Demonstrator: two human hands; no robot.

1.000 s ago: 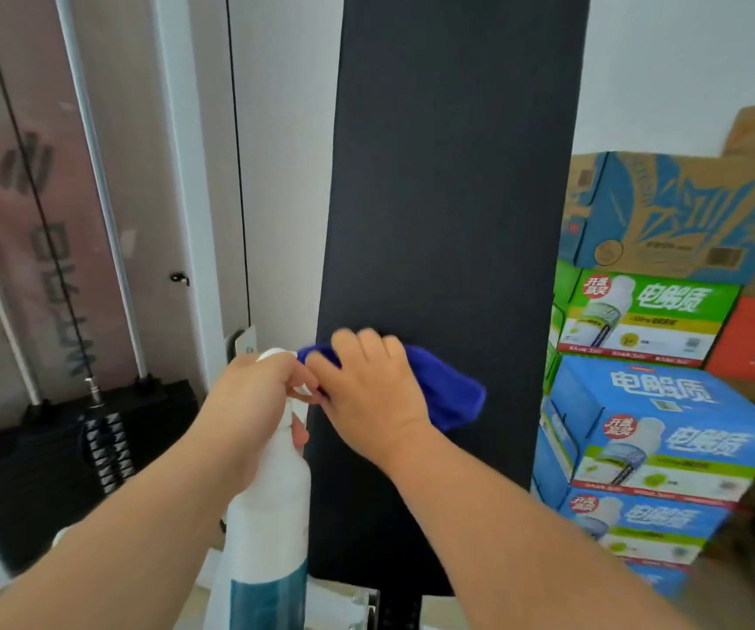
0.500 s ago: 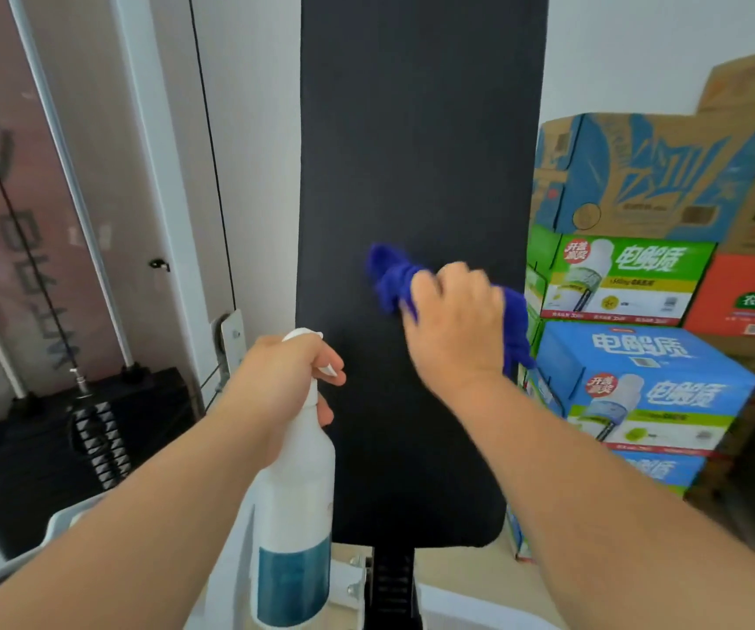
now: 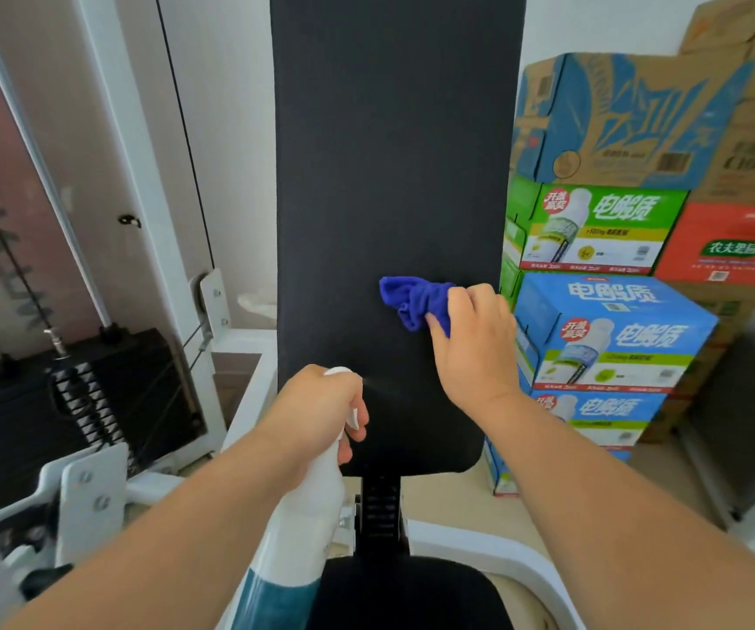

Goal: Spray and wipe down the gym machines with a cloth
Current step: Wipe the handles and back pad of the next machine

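A tall black back pad [image 3: 393, 166] of a gym machine stands upright in front of me. My right hand [image 3: 475, 343] holds a bunched blue cloth [image 3: 412, 300] against the pad's right side. My left hand [image 3: 316, 411] grips the head of a white spray bottle [image 3: 302, 529] with a teal label, its nozzle pointed at the lower pad. A faint mist shows just past the nozzle. Below the pad lies the black seat cushion [image 3: 412, 593].
A black weight stack [image 3: 71, 402] with guide rods and cable sits at left inside the white machine frame [image 3: 107, 143]. Stacked cardboard drink boxes [image 3: 607, 329] stand close to the pad's right edge. A white frame rail [image 3: 503, 552] curves round the seat.
My right hand slid the cloth from the pad's left edge to its right side. The left hand with the bottle stayed low in front of the pad, and a mist now appears.
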